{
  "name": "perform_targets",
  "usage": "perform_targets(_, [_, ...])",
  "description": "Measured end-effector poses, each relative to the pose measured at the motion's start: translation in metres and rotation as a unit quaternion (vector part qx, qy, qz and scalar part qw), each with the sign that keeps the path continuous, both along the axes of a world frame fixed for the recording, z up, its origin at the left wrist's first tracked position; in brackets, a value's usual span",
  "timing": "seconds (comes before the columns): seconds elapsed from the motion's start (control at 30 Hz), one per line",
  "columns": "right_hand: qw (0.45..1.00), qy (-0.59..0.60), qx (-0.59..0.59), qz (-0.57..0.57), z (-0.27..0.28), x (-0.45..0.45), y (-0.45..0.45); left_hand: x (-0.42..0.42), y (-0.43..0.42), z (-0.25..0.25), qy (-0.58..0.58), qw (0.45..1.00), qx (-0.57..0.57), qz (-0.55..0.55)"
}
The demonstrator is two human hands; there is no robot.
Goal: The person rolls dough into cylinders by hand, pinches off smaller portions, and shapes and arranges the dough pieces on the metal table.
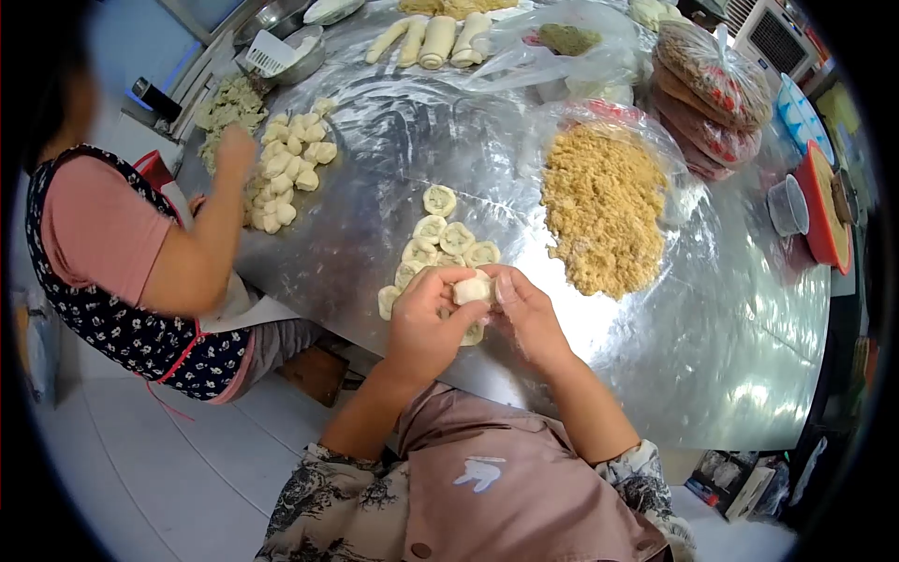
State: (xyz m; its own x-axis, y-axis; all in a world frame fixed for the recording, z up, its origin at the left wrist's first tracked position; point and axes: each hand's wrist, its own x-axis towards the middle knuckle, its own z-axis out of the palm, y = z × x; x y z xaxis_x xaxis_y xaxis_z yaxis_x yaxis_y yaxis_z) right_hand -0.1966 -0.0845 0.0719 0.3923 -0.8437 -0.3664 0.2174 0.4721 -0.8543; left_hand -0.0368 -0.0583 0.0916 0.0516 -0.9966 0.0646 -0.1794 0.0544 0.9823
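A small pale dough piece (pixel 473 289) is held up between my hands, just over the near part of the metal table. My left hand (pixel 423 314) is closed round its left side, thumb and fingers bent against it. At its right edge, the fingers of my right hand (pixel 530 318) are closed and press on the dough. Below and beyond my hands lie several flattened dough rounds (pixel 438 200) with greenish centres, some partly covered by my fingers. A heap of crumbly yellow-brown filling (pixel 604 211) sits right of my hands, partly on a clear plastic bag.
At the left a co-worker (pixel 140 234) reaches toward a pile of dough balls (pixel 295 155) and a greenish mixture (pixel 231 105). Dough rolls (pixel 437 42) lie at the back of the metal table (pixel 375 244). Filled bags (pixel 712 84) and a red basin (pixel 817 225) stand at right.
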Motion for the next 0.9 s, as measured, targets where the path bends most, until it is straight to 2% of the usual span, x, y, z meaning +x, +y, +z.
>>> perform_targets(0.03, [1.000,0.010,-0.003,-0.002,0.005,-0.001,0.002,-0.002,-0.001,0.000,-0.122,0.991,-0.061,0.003])
perform_targets(0.07, [1.000,0.020,-0.005,-0.004,0.008,-0.002,0.004,-0.005,-0.002,0.004,-0.144,0.987,-0.069,0.008])
perform_targets(0.13, [0.992,0.090,-0.089,0.000,0.009,-0.004,0.005,-0.011,-0.003,0.014,-0.190,0.978,-0.086,0.019])
perform_targets(0.23, [0.976,0.154,-0.154,-0.004,0.006,-0.008,0.006,-0.013,0.001,0.010,-0.157,0.987,-0.001,-0.033])
perform_targets(0.33, [0.955,0.210,-0.206,-0.030,0.000,-0.010,0.008,-0.015,0.004,-0.011,-0.064,0.997,-0.021,-0.031])
perform_targets(0.43, [0.906,0.296,-0.296,-0.060,0.001,-0.013,0.008,-0.022,0.008,-0.016,-0.080,0.996,-0.043,0.009])
perform_targets(0.53, [0.851,0.331,-0.402,-0.067,-0.007,-0.010,0.014,-0.029,0.010,-0.005,-0.072,0.995,0.067,-0.029])
perform_targets(0.6, [0.826,0.324,-0.459,-0.053,-0.012,-0.011,0.016,-0.028,0.010,-0.019,-0.140,0.988,0.020,-0.069])
perform_targets(0.63, [0.824,0.311,-0.472,-0.033,-0.012,-0.015,0.016,-0.024,0.010,-0.026,-0.179,0.980,-0.005,-0.081])
perform_targets(0.8, [0.785,0.325,-0.526,-0.011,-0.019,-0.023,0.021,-0.026,0.019,-0.060,-0.161,0.978,-0.049,-0.121])
perform_targets(0.9, [0.780,0.341,-0.525,-0.008,-0.028,-0.024,0.027,-0.031,0.023,-0.071,-0.166,0.978,0.009,-0.126])
